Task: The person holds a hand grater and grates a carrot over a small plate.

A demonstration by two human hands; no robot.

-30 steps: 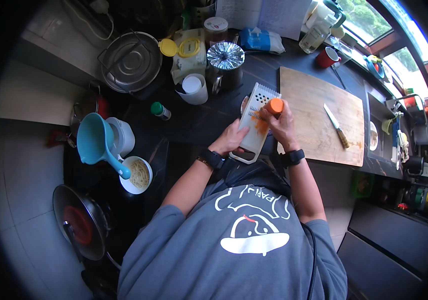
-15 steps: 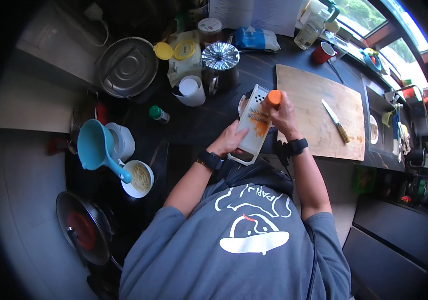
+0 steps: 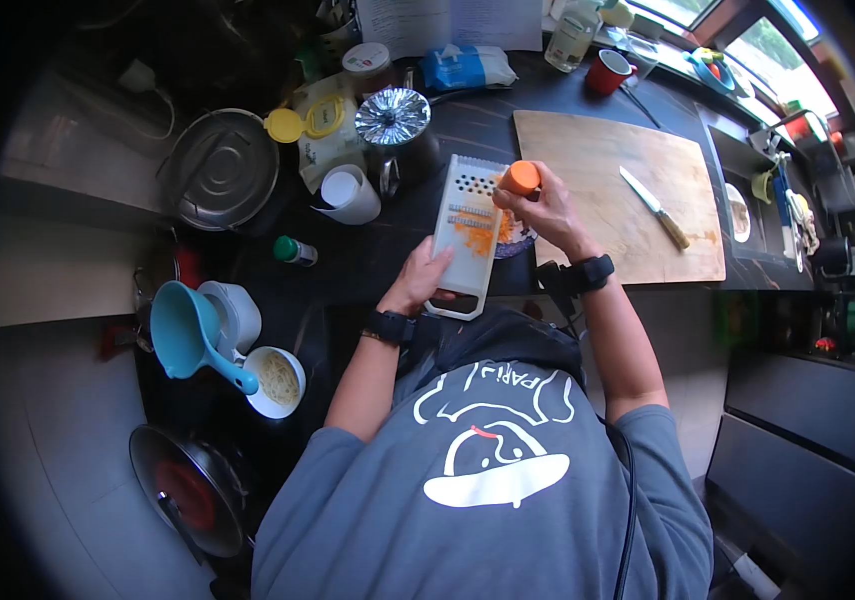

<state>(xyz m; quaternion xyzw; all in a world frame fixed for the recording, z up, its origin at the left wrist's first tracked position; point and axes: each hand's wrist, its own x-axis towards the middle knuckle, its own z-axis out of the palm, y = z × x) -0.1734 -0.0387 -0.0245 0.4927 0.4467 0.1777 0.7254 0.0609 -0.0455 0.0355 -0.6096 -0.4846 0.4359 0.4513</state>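
Observation:
My left hand [image 3: 421, 279] grips the lower end of a flat white grater [image 3: 461, 270], its thumb lying on the face. Orange shreds cling around the grater's middle blades. A thick carrot piece [image 3: 521, 178] is held by my right hand [image 3: 551, 212] at the grater's upper right edge, its cut end facing up. Partly hidden under the grater, a patterned plate [image 3: 516, 240] carries orange shreds. To the right, a wooden cutting board [image 3: 598, 205] bears a knife [image 3: 656, 208] with a wooden handle.
Left of me are a green-capped jar [image 3: 294, 251], a blue ladle-like scoop [image 3: 188, 328] and a white bowl of pale strands [image 3: 276, 382]. Behind stand a foil-covered pot [image 3: 393, 118], a wipes pack [image 3: 468, 68] and a red mug [image 3: 608, 72]. A sink [image 3: 733, 150] lies right.
The grater has turned more upright, and the carrot has shifted to its right edge. More of the plate with shreds shows beneath. The whole view has swung somewhat.

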